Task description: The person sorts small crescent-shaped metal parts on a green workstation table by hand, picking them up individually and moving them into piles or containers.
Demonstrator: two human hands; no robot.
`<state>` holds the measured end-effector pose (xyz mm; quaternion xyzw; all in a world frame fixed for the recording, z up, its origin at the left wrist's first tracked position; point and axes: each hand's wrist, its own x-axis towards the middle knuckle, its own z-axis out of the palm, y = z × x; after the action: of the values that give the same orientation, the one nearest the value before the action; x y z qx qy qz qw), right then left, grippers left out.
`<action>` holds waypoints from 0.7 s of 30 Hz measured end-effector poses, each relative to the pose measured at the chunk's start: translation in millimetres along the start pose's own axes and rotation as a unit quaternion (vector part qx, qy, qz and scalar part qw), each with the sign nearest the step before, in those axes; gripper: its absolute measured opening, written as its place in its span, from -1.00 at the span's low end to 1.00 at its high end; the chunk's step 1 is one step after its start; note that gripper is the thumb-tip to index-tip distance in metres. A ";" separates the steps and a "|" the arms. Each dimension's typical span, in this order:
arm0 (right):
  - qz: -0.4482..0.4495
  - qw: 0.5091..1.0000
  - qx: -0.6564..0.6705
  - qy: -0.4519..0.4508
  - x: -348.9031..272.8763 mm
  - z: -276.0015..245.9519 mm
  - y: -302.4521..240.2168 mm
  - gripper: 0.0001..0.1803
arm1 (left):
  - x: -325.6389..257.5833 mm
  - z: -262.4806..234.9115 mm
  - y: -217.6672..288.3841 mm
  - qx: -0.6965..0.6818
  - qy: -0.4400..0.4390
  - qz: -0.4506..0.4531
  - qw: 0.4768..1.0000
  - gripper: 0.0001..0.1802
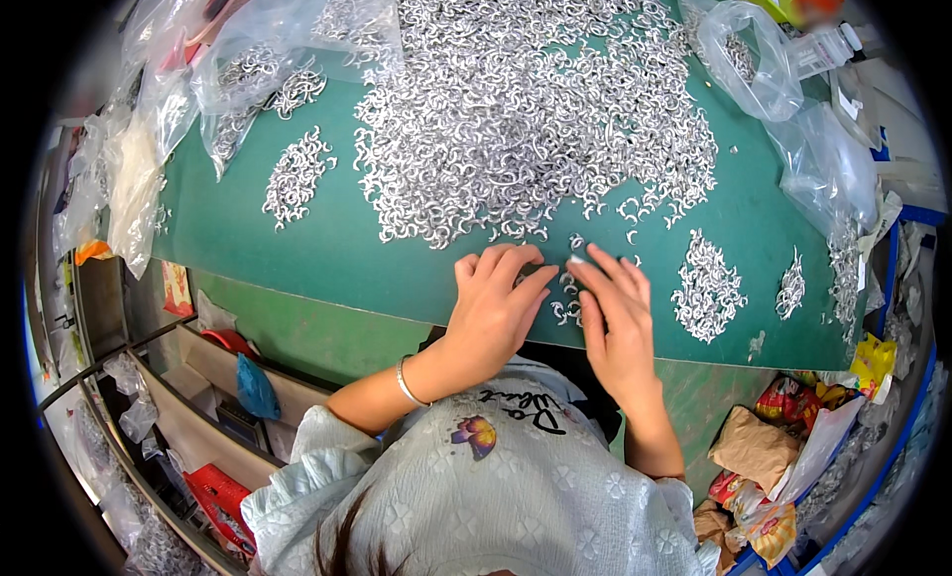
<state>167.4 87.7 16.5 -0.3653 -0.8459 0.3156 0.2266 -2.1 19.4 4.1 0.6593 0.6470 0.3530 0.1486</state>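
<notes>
A large heap of small silver crescent-shaped metal pieces (496,120) covers the middle of the green table (342,254). A few loose crescent pieces (567,308) lie between my hands near the table's front edge. Just left of them is my left hand (496,298), its fingers curled down and thumb and index close together; what they hold, if anything, is hidden. My right hand (620,313) is on the other side, fingers stretched forward and thumb apart, its fingertips beside a crescent piece (576,241).
Smaller piles of crescents stand at the left (297,177) and right (706,288), plus a tiny one (790,287). Clear plastic bags lie at the back left (268,70) and back right (749,56). A white bottle (823,53) is at the far right. Drawers (213,378) sit below left.
</notes>
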 end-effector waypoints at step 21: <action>-0.035 0.999 -0.018 0.005 18.6 11.6 -9.1 -0.62 | 4.2 -7.3 -7.6 -0.007 -0.020 -0.017 1.000 -0.59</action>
<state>144.3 92.7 17.7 -0.3414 -0.8626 0.2900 0.2352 -12.9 22.4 5.5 0.6538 0.6529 0.3416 0.1722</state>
